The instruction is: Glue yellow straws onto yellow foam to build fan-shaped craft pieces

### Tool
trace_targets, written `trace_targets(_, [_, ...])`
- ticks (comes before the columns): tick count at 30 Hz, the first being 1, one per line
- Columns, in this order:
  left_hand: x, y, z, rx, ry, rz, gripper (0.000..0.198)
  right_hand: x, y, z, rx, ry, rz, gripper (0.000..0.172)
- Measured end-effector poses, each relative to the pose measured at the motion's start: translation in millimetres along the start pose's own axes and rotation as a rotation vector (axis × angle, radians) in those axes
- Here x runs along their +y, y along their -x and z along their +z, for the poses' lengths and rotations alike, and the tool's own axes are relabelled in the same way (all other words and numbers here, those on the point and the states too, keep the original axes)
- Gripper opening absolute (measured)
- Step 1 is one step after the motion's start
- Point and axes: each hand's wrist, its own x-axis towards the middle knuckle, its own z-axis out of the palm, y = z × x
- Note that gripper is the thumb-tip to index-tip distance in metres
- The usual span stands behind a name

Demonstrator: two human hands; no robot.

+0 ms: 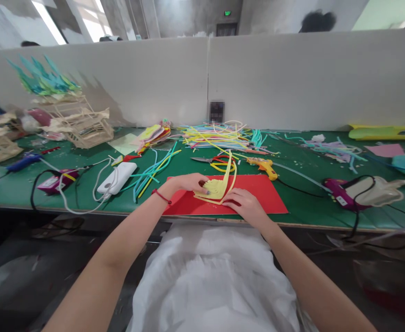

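Note:
A yellow piece built of folded strips (215, 188) lies over a red sheet (270, 198) at the table's near edge. My left hand (193, 182) is closed on the left side of the yellow piece, with a red cord round the wrist. At the piece's lower right corner, my right hand (243, 201) pinches the yellow strip edge. Two strip ends stand up from the piece between the hands and curve upward. Scissors with red handles (219, 160) lie just beyond the sheet, beside a yellow glue gun (264, 167).
Colourful strips (216, 136) are heaped at the back of the green table (175, 203). To the left are a white power bank (117, 178), loose strips and stick models (85, 127). A purple device (344, 193) with cables sits right. A partition (136, 83) stands behind.

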Motion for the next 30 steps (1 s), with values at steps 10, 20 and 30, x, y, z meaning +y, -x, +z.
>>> trace_targets(10, [-1, 1, 3.8, 0.046, -0.062, 0.002, 0.026, -4, 4, 9, 0.041, 0.08, -0.006, 0.021])
trace_targets(20, [7, 3, 7.5, 0.044, -0.14, -0.042, 0.019, -1, 3, 11, 0.058, 0.112, -0.026, 0.022])
trace_targets(30, [9, 3, 11.7, 0.068, -0.207, -0.101, 0.018, 3, 3, 14, 0.059, 0.115, -0.016, 0.021])
